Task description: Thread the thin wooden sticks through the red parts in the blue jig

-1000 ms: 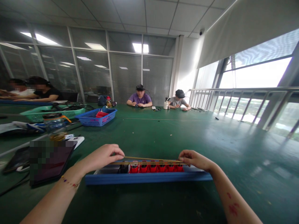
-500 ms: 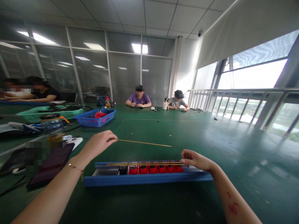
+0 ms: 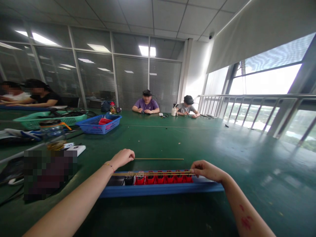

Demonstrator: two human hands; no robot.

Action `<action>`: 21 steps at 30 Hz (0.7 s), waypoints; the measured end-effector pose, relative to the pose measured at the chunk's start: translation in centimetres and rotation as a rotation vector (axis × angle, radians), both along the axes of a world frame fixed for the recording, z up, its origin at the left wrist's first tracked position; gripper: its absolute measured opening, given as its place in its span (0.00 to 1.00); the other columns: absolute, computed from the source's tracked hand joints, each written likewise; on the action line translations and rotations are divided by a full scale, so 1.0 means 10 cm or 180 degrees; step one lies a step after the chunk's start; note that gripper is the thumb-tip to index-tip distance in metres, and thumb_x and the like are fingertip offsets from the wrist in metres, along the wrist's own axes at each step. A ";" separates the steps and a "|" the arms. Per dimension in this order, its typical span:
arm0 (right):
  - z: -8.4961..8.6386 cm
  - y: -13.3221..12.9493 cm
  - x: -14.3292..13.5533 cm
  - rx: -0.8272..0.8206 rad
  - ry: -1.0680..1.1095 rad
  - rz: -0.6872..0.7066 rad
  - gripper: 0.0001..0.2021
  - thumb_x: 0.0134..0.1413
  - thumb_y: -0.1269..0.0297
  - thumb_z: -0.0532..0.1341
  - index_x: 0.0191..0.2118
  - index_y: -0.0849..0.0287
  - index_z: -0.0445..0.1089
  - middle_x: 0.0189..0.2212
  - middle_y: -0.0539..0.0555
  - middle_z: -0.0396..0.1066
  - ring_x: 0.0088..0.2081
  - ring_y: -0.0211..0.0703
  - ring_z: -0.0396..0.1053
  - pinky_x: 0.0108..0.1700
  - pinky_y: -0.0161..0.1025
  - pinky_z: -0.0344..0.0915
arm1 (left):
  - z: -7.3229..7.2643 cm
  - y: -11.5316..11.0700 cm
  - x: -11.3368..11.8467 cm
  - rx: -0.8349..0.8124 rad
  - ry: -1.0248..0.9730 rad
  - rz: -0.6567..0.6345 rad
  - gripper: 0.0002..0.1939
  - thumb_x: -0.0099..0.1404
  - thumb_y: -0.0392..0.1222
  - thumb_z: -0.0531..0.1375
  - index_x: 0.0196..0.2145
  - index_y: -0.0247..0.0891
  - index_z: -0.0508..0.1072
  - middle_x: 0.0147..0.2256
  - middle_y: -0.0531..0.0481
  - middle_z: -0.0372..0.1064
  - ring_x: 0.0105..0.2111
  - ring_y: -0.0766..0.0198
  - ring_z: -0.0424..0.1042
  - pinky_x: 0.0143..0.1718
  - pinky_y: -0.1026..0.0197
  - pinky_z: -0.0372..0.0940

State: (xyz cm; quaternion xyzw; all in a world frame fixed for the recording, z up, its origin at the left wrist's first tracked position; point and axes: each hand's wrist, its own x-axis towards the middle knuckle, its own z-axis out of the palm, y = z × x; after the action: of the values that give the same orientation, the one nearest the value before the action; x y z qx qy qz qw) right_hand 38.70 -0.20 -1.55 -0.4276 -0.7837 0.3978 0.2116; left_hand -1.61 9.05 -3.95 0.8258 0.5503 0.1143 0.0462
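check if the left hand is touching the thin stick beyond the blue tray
Touching: the head view shows the left hand pinching the left end of the thin stick.

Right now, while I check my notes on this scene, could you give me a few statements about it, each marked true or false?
1. The left hand holds a thin stick. True.
2. The right hand is over the left end of the blue tray. False: it is at the right part, its fingers by the ends of other thin sticks.
3. The blue basket has something red in it. True.
4. The black container is right of the red containers. False: it is left of them.
5. The green basket is left of the blue basket. True.
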 end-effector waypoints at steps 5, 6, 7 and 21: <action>-0.01 0.02 -0.03 0.0233 0.0287 -0.0259 0.15 0.49 0.53 0.55 0.27 0.63 0.65 0.22 0.48 0.61 0.26 0.34 0.58 0.29 0.31 0.56 | -0.08 0.01 -0.04 -0.0116 -0.0112 -0.0085 0.08 0.55 0.42 0.54 0.30 0.42 0.73 0.31 0.53 0.72 0.32 0.66 0.69 0.32 0.68 0.59; -0.02 0.04 -0.03 0.0339 0.0368 -0.0381 0.15 0.50 0.53 0.55 0.26 0.62 0.64 0.21 0.47 0.60 0.25 0.34 0.57 0.29 0.31 0.56 | -0.09 0.01 -0.04 -0.0123 -0.0130 -0.0095 0.08 0.55 0.42 0.54 0.29 0.42 0.73 0.31 0.53 0.71 0.32 0.66 0.69 0.32 0.68 0.59; -0.03 0.06 -0.02 0.0469 0.0466 -0.0535 0.16 0.51 0.53 0.54 0.25 0.62 0.63 0.20 0.47 0.59 0.25 0.33 0.56 0.29 0.31 0.55 | -0.09 0.02 -0.05 -0.0125 -0.0147 -0.0102 0.08 0.55 0.43 0.54 0.29 0.42 0.73 0.31 0.53 0.71 0.32 0.66 0.69 0.32 0.68 0.59; -0.21 0.31 0.30 0.1000 0.0939 -0.1885 0.18 0.50 0.50 0.52 0.21 0.60 0.61 0.17 0.46 0.56 0.22 0.33 0.54 0.26 0.31 0.54 | -0.13 0.05 -0.09 -0.0149 -0.0307 -0.0161 0.09 0.54 0.43 0.53 0.29 0.42 0.73 0.32 0.54 0.71 0.32 0.66 0.69 0.32 0.68 0.58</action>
State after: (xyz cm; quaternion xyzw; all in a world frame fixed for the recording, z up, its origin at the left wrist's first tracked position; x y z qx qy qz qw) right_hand 41.71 2.90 -3.60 -0.5363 -0.6385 0.2514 0.4915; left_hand -2.51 9.51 -5.24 0.8316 0.5290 0.1399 0.0949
